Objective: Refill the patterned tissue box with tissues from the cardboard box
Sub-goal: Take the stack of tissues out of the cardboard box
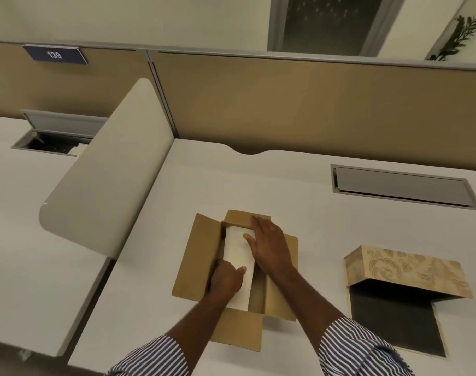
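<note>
On the pale table (299,191), I am clamping my left hand (226,278) and right hand (269,242) on the light, floppy tissue stack (238,253) inside the cardboard box (193,256), gripping both ends.

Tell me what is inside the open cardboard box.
Inside the cardboard box lies a white stack of tissues, with the left hand and right hand on it. An empty gap shows beside the stack. The hands and stack hide whatever lies beneath.
</note>
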### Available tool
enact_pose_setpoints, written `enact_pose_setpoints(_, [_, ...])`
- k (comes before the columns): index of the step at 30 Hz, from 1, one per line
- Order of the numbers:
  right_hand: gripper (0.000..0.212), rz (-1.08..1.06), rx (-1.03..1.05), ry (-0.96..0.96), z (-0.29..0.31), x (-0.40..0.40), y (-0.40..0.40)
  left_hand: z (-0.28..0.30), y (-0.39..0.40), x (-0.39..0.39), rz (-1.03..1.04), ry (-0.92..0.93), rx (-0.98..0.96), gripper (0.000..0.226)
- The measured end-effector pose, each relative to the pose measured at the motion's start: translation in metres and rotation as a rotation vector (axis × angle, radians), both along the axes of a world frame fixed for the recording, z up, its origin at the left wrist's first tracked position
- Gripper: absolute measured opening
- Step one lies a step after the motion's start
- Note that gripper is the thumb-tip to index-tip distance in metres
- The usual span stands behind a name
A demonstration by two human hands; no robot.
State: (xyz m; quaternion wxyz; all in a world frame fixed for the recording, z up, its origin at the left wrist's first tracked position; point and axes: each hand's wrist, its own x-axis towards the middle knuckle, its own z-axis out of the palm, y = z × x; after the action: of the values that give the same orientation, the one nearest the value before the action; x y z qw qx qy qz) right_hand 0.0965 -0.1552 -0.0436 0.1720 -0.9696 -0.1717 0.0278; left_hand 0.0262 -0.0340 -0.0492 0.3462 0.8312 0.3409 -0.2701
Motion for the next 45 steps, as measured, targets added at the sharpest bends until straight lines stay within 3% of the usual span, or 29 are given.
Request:
enact_pose_setpoints(6, [0.064, -0.035, 0.117, -0.014, -0.008, -0.001, -0.004, 0.001, -0.005, 0.004, -0.065, -0.010, 0.098, 0.073])
enact_pose_setpoints(20, [0.062, -0.108, 0.319, -0.066, -0.005, -0.007, -0.014, 0.011, -0.022, -0.008, 0.116, -0.162, -0.138, 0.097])
enact_pose_setpoints(27, [0.064, -0.231, 0.681, 0.297, 0.010, 0.007, -0.010, 0.027, -0.023, -0.023, 0.056, -0.356, -0.137, 0.088])
enact_pose_setpoints(32, [0.053, -0.238, 0.802, 0.497, 0.047, 0.023, -0.021, 0.051, -0.025, -0.023, 0.014, -0.476, -0.103, 0.083])
enact_pose_setpoints(35, [0.080, -0.137, 0.743, 0.365, 0.085, 0.027, -0.036, 0.068, -0.023, -0.020, -0.030, -0.532, -0.043, 0.084])
enact_pose_setpoints(37, [0.078, 0.020, 0.610, 0.198, 0.122, 0.025, -0.046, 0.079, -0.020, -0.021, -0.070, -0.598, -0.007, 0.083])
enact_pose_setpoints(39, [0.077, 0.248, 0.382, 0.089, 0.163, 0.016, -0.052, 0.089, -0.017, -0.022, -0.099, -0.662, -0.014, 0.081])
enact_pose_setpoints(42, [0.098, 0.601, 0.029, -0.036, 0.206, -0.004, -0.052, 0.105, -0.014, -0.021, -0.189, -0.737, 0.029, 0.076])
enact_pose_setpoints(45, [0.114, 0.761, -0.236, -0.195, 0.212, -0.012, -0.052, 0.119, -0.014, -0.014, -0.361, -0.811, 0.167, 0.080])
